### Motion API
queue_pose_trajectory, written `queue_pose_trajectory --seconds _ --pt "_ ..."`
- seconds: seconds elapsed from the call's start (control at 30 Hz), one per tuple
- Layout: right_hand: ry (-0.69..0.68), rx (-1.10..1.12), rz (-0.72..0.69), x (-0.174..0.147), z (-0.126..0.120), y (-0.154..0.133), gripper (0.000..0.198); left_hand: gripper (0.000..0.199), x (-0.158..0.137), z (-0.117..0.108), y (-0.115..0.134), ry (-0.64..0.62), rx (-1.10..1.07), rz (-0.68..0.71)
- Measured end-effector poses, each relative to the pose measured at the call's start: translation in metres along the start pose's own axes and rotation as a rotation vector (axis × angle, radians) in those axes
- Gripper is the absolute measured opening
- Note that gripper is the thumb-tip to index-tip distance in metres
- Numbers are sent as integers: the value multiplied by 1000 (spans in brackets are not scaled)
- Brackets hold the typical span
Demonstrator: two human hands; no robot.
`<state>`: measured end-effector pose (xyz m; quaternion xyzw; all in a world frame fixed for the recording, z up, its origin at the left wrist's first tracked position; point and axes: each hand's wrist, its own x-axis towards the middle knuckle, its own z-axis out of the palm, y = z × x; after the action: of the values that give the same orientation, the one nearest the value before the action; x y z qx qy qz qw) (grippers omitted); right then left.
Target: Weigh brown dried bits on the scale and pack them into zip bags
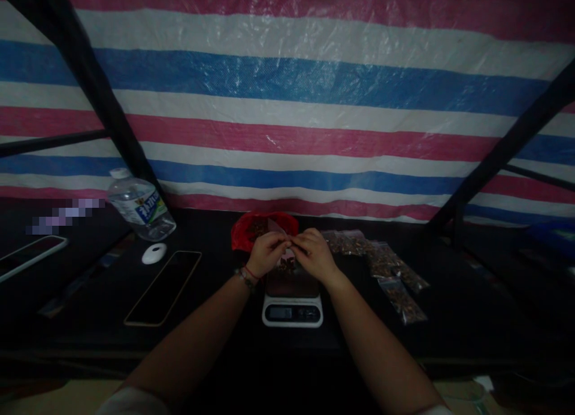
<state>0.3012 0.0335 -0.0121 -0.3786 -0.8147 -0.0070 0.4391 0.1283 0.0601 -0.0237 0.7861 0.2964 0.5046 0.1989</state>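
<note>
A flat, white-rimmed electronic scale with a dark, smooth plate (293,316) is the landmark. Above its far part, the left hand (266,252) and right hand (315,256) meet, fingertips pinched together on the top of a small clear plastic bag of dark brown bits (286,263). Beyond the scale, partly blocked by the hands, sits a crinkled red plastic bag (242,230). Right of it lie glossy flat packets of brown pieces (401,300); left, a black-screened rectangular phone (164,289), smooth white oval object (154,253) and ribbed transparent bottle (142,208).
</note>
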Motion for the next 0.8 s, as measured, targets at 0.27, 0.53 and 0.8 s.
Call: queue_pose_trajectory --seconds 0.27,0.53,0.8 --pt "24 32 -1 0 -2 -3 21 16 0 0 3 -19 8 6" --pt "110 -88 57 -5 2 -3 11 15 -2 0 7 -65 99 101" --pt "144 -255 138 -5 6 -13 9 14 -4 4 12 58 202 78"
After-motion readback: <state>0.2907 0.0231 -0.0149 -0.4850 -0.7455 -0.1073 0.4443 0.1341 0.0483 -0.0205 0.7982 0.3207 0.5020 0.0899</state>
